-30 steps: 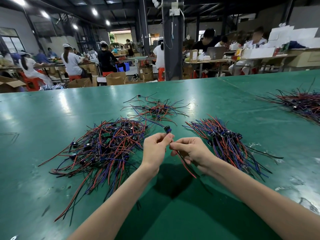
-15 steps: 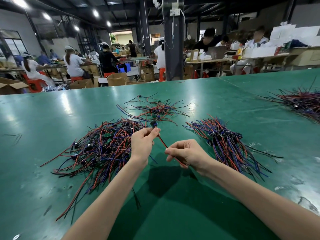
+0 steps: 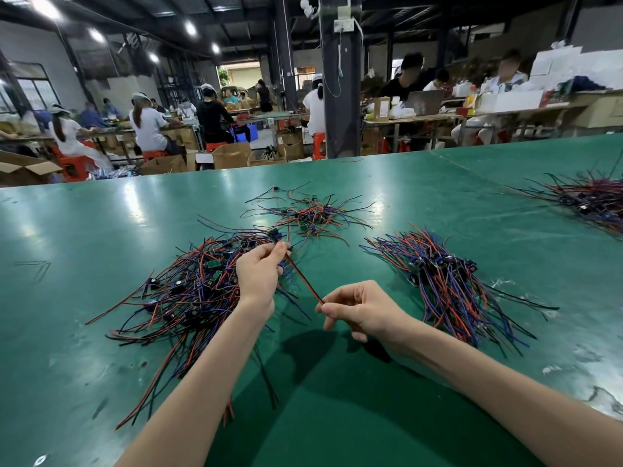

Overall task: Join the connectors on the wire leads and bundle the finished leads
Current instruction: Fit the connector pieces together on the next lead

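Red-black twin wire lead [image 3: 305, 279]: left grip [image 3: 258, 278] pinches connector end, right grip [image 3: 357, 310] pinches tail at its 4 o'clock.

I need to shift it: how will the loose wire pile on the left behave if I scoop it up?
The pile would probably sag and shed strands: its wires lie loose and splayed. Likely light, being thin wires with small parts. Crossed ends may snag.
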{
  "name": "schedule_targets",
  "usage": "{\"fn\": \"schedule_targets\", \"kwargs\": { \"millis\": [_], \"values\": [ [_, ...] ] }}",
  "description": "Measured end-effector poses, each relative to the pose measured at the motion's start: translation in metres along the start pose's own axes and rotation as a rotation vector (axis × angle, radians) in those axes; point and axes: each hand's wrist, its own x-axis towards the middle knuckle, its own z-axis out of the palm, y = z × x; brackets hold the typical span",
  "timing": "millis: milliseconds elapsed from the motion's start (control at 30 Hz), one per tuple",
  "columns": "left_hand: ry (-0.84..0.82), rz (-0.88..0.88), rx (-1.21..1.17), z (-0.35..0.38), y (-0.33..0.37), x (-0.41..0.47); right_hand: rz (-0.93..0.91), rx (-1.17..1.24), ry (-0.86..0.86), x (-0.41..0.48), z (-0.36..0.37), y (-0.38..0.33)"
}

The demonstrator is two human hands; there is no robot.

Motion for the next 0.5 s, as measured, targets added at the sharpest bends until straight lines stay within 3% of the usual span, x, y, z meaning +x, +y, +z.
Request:
{"fn": "schedule_targets", "kwargs": {
  "millis": [400,500],
  "values": [
    [-0.066,-0.076,-0.115,0.013,-0.001,-0.016,0.095,-0.065,-0.163,-0.003,-0.015,-0.015],
    [-0.158,-0.096,-0.105,0.019,0.000,-0.025,0.070,-0.057,-0.087,-0.001,-0.022,-0.020]
  ]
}}
